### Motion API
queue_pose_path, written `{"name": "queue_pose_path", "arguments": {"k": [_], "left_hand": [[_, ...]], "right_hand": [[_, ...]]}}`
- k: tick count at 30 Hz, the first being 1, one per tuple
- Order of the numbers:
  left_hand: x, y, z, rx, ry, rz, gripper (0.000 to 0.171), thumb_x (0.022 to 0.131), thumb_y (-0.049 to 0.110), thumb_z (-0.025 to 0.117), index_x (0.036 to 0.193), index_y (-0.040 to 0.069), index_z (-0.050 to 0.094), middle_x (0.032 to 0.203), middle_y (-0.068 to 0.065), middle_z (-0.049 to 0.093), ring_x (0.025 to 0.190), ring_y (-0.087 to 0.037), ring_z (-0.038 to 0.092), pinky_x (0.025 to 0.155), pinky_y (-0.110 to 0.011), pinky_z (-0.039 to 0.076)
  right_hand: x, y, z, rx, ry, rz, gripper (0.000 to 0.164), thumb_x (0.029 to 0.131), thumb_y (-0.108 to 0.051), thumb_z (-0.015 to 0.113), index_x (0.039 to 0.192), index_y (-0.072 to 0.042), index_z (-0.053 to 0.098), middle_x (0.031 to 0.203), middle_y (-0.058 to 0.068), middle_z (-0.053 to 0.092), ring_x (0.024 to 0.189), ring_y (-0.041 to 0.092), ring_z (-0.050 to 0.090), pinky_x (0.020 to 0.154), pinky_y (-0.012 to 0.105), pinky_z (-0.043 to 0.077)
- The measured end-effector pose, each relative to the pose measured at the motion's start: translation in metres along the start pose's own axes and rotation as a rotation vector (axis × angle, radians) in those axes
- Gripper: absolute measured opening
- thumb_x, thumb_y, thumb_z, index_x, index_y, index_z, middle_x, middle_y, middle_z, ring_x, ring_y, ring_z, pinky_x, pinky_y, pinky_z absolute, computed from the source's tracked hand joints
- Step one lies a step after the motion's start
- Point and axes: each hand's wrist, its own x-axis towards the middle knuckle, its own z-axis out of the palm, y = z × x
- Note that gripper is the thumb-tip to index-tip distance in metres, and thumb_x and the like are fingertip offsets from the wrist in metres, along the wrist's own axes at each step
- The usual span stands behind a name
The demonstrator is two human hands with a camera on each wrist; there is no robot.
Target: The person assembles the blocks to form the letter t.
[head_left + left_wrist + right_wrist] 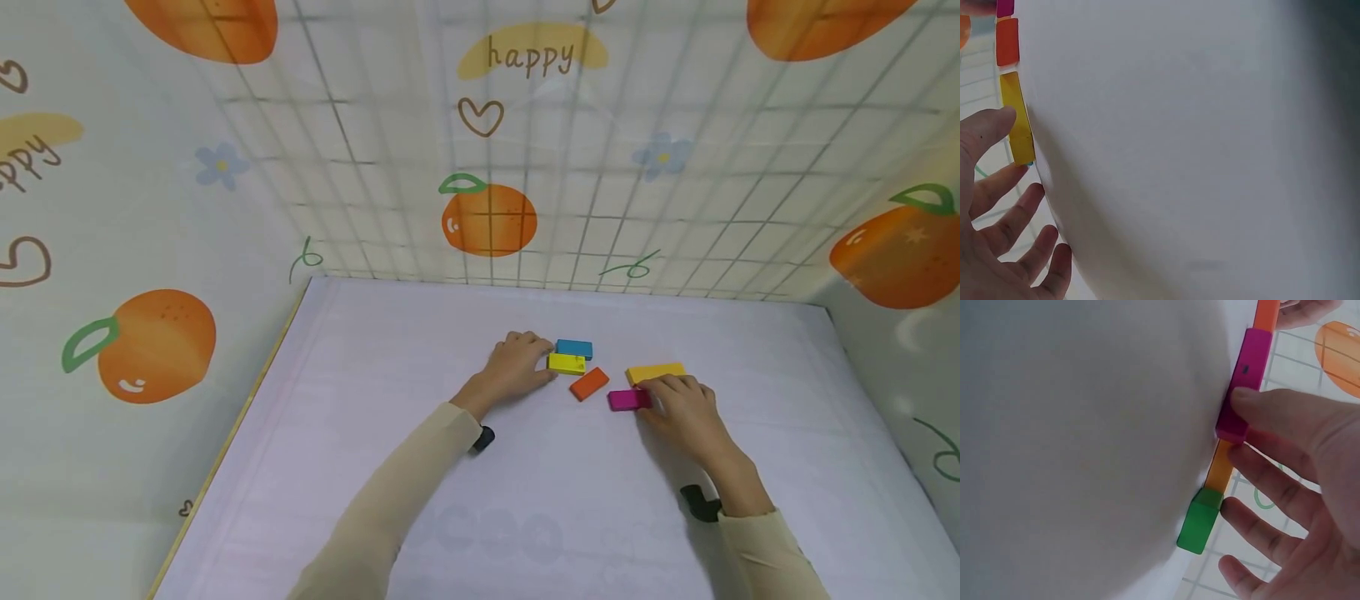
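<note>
My left hand (pixel 517 364) is at the left end of a small yellow block (pixel 566 363), its thumb on the near side and index finger at the far corner. The thumb overlaps that block in the left wrist view, with the other fingers spread. A blue block (pixel 574 348) lies right behind the yellow one. My right hand (pixel 686 412) pinches the right end of a magenta block (pixel 627 401) between thumb and index finger. Beyond its fingers lie an orange-yellow block (pixel 656 372) and a green block (pixel 1200 522); the hand hides the green one in the head view.
An orange-red block (pixel 589 384) lies at a slant between the yellow and magenta blocks. All rest on a white-covered table (pixel 360 375). A printed curtain (pixel 390 208) with a grid stands behind the table's far edge, and printed sheets flank both sides.
</note>
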Motion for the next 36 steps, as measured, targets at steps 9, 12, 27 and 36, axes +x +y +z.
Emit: {"name": "queue_pose_path", "arguments": {"k": [9,12,27,36], "left_hand": [[0.0011,0.0045,-0.0012,0.043,-0.018,-0.008,0.053,0.095,0.049,0.065,0.140,0.023,0.058,0.137,-0.003,0.052,0.123,-0.027,0.044,0.098,-0.045,0.041],[0.0010,0.0063,-0.0015,0.053,-0.021,-0.011,0.054,0.095,0.048,0.066,0.141,0.022,0.057,0.137,-0.004,0.051,0.123,-0.027,0.044,0.097,-0.044,0.041],[0.0022,0.0082,-0.0010,0.066,-0.025,-0.042,0.050,0.096,0.045,0.066,0.141,0.025,0.057,0.135,-0.003,0.051,0.122,-0.025,0.044,0.096,-0.043,0.041],[-0.0017,0.0059,-0.0002,0.032,-0.011,-0.034,0.048,0.096,0.044,0.066,0.140,0.026,0.059,0.137,-0.004,0.050,0.131,-0.030,0.036,0.101,-0.047,0.038]], "right_hand": [[0.0008,-0.0002,0.0002,-0.037,-0.007,-0.007,0.044,0.080,-0.016,0.085,0.120,-0.006,0.069,0.118,0.021,0.063,0.116,0.048,0.044,0.094,0.073,0.030],[0.0005,0.0001,-0.0001,-0.041,-0.007,-0.008,0.044,0.081,-0.016,0.085,0.120,-0.005,0.070,0.118,0.021,0.063,0.116,0.048,0.044,0.095,0.073,0.030],[0.0013,-0.0015,-0.0013,-0.027,-0.017,-0.003,0.044,0.081,-0.016,0.085,0.121,-0.006,0.070,0.119,0.022,0.063,0.116,0.048,0.043,0.096,0.073,0.029],[0.0014,0.0002,-0.0014,-0.021,-0.015,-0.010,0.043,0.081,-0.016,0.084,0.121,-0.006,0.070,0.120,0.022,0.064,0.115,0.048,0.044,0.096,0.073,0.029]]}}
